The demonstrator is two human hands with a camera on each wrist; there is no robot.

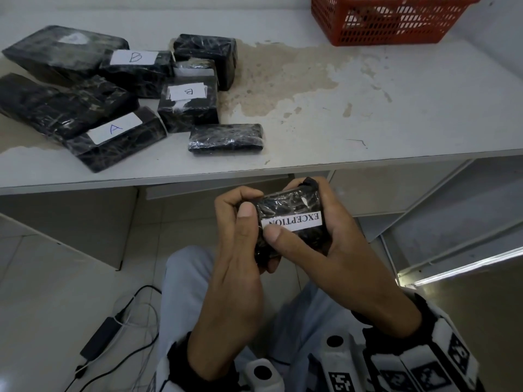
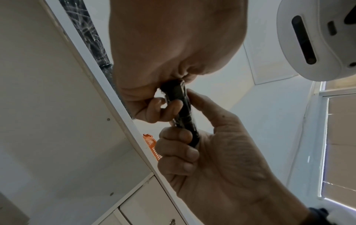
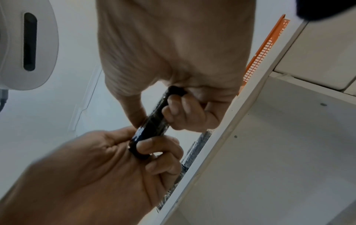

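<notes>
Both my hands hold one small black plastic-wrapped packet [image 1: 285,203] below the table's front edge, over my lap. A white label [image 1: 297,222] reading EXCEPTION lies across its top face. My left hand [image 1: 240,203] grips the packet's left end, its thumb on top. My right hand [image 1: 288,236] wraps the right side, with its thumb pressing the label's left end. The left wrist view shows the packet [image 2: 185,112] edge-on, pinched between the fingers of both hands. It appears the same way in the right wrist view [image 3: 156,121].
Several black wrapped packets lie on the left of the white table [image 1: 368,123]: one labelled A [image 1: 116,137], two labelled B [image 1: 135,66] [image 1: 188,103], and an unlabelled one [image 1: 226,137] near the front edge. A red basket [image 1: 390,21] stands at the back right. A power adapter [image 1: 99,339] with cables lies on the floor.
</notes>
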